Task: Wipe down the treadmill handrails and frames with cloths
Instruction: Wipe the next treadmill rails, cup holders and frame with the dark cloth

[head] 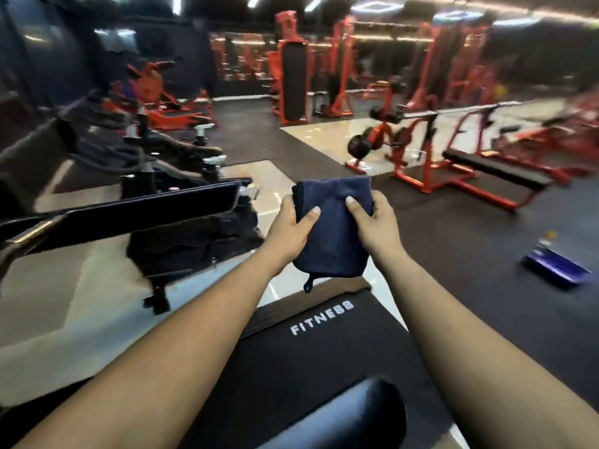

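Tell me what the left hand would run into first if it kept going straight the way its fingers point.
The left hand already grips the folded dark blue cloth. Beyond that, its line heads up and forward over pale glossy floor, so the way looks free, though depth is unclear here.

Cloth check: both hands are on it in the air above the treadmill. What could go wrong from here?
1. The dark blue cloth is bunched between the left hand and right hand, so it may wipe with little surface.
2. Its hanging loop dangles below and might snag on the treadmill.
3. The blue object on the floor to the right could be a trip hazard.
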Motion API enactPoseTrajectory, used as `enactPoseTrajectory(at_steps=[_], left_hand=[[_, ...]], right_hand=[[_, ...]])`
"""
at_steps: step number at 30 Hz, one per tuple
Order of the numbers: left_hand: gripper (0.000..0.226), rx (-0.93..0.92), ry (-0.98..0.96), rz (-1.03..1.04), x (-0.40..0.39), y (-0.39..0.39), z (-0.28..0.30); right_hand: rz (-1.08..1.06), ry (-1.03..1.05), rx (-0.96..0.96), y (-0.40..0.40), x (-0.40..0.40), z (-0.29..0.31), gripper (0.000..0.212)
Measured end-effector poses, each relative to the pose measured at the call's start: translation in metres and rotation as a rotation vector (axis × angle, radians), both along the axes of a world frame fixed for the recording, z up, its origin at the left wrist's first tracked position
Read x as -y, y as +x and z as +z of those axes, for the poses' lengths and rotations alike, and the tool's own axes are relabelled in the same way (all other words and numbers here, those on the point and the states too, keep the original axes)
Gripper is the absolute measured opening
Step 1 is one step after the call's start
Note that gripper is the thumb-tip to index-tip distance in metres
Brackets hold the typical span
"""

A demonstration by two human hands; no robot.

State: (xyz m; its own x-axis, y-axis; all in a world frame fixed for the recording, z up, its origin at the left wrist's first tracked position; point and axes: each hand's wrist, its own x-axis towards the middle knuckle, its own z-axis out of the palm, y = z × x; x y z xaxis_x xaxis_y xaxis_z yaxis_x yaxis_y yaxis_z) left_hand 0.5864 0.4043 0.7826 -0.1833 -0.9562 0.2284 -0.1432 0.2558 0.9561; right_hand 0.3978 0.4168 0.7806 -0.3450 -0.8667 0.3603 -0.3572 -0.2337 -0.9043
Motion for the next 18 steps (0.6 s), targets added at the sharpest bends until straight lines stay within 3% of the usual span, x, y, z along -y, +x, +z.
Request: enactPoseTrajectory(at_steps=[5,10,15,18], left_hand=[[0.043,-0.04,-0.006,-0.2,-0.055,-0.006,0.008],[0.044,-0.083,0.041,-0.361,-0.112,-0.014,0.008],[0.056,-0.079,0.118,-0.406,-0.155,-0.011,-0.017],[0.055,0.029,0.165,-0.414,-0.176,-0.001,-0.03]], right_hand=[[-0.247,-0.009,0.004,0.003,-0.082,0.008,0.027],[-0.455,0.017,-0.106,0.004,-0.156,0.015,0.024],[-0.533,0.132,-0.265,0.01,-0.193,-0.004,0.029],[-0.616,0.246,-0.362,0.028,-0.211,-0.03,0.036]])
